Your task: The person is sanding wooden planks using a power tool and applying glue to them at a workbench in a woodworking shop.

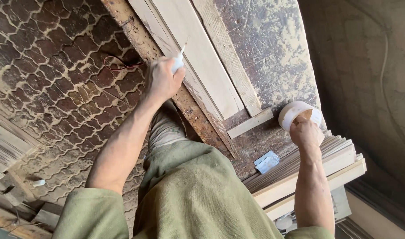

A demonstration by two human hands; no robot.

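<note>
Over the workbench edge, left hand (161, 79) is fisted around a small white glue bottle (179, 62), arm stretched out from the olive sleeve, forearm nearly straight, nozzle aimed up-frame and its tip at the edge of a pale wood board (198, 57). Fingers are wrapped tight, thumb side toward the board. Right hand (306, 132) reaches forward on the other side, forearm straight, fingers hooked over the rim of a round white tub (299, 113); grip is closed on the rim. Tub sits on the bench near its far corner, interior looks tan or brownish, contents cannot be told. Pale board lies lengthwise on the workbench (273, 44), flanked by a rougher narrow slat (229, 57) just beside it. A short wood offcut (250, 123) lies crosswise at the ends of the boards, between them and the tub. Bench top is stained and dusted with sawdust. A small folded metal piece (267, 162) sits on the bench near the right wrist. Below the right forearm, a stack of thin wood strips (308, 170) rests on thicker pale battens. A red wire (118, 66) loops on the patterned brick paving (47, 79) just past the left hand. A white capsule-like bit (38, 182) lies on the paving, well apart from both hands.
</note>
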